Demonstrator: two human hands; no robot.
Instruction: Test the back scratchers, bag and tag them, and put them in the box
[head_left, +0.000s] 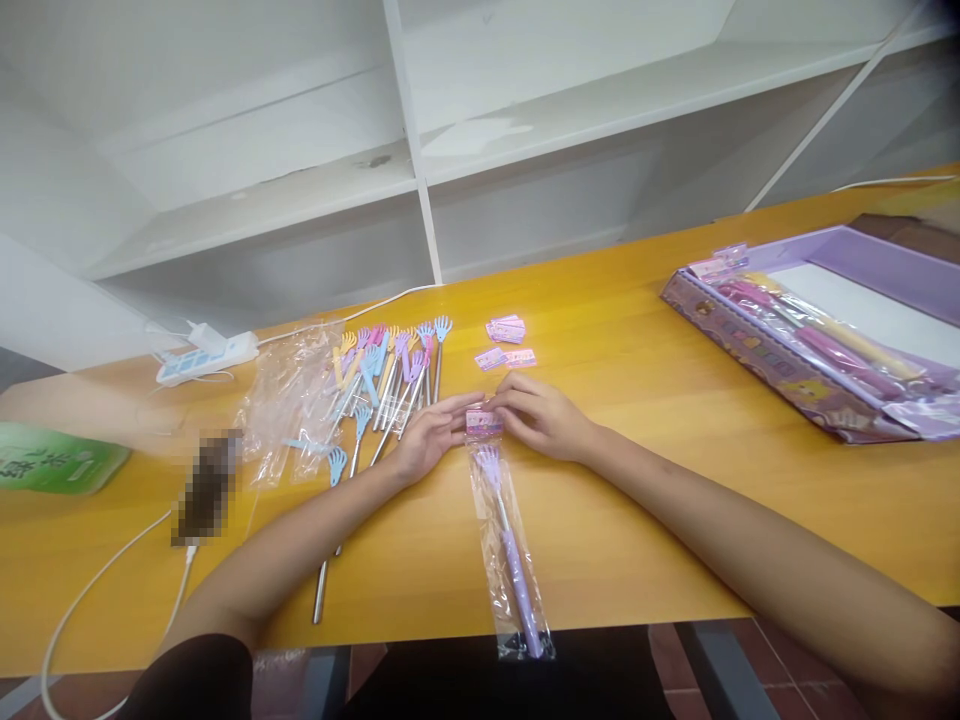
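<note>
A purple back scratcher [517,590] lies in a clear sleeve [484,540] on the yellow table [637,560], in the near middle, its hand-shaped head at the far end and the sleeve's near end reaching past the table's near edge. At the far end of the sleeve is a small pink card [484,423], between the two hands. The left hand [433,440] is half open, fingers stretched toward the card's left edge; the right hand [546,418] has its fingers bent, tips at the right edge. Whether either grips it, I cannot tell. Just beyond lie more cards [506,328]. Left of them is a heap of loose scratchers [390,365] with coloured heads, beside clear bags [281,385]. On the far right, an open purple box [757,355] holds wrapped scratchers [840,350]. A white power strip [210,358] sits far left.
</note>
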